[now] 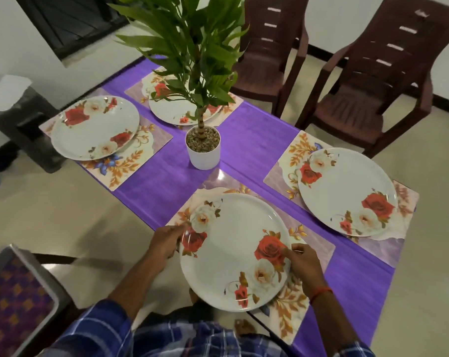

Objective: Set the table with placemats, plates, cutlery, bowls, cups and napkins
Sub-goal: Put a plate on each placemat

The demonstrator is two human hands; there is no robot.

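At the near edge of the purple-clothed table [246,140], the left hand [164,243] and right hand [304,264] each pinch the rim of a rose-patterned plate [231,253] that overhangs its floral placemat [313,243], so releasing before centring could, I judge, tip it floorward.

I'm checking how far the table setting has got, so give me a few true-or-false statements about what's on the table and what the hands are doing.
1. The nearest plate, right plate, left plate and far plate each lie on a placemat. True.
2. One hand alone holds the nearest plate. False: the left hand and right hand both grip its rim.
3. Cutlery lies beside the plates. False: none is visible on the table.
4. A potted plant stands mid-table. True.
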